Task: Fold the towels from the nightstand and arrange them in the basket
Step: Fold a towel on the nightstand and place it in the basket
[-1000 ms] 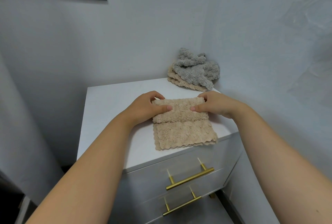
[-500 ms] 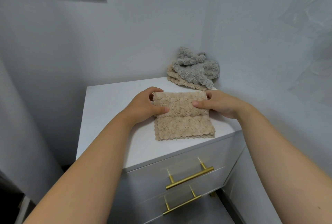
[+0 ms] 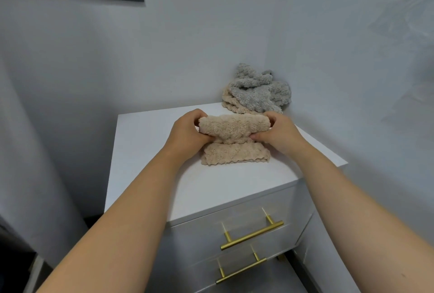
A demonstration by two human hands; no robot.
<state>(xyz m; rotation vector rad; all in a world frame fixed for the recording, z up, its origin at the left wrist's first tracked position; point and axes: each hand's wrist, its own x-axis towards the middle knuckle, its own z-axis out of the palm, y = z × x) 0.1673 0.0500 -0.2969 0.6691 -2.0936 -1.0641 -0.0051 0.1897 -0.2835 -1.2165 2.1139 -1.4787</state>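
On the nightstand (image 3: 145,152), the left hand (image 3: 185,135) and right hand (image 3: 279,133) each grip an end of the beige towel's (image 3: 232,137) rolled fold, with 2 crumpled towels (image 3: 256,93) behind it in the corner.

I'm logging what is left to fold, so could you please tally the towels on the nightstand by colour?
Beige: 2, the held beige towel and the corner beige towel.
Grey: 1, the grey towel, as far as its crumpled folds show.
Total: 3.
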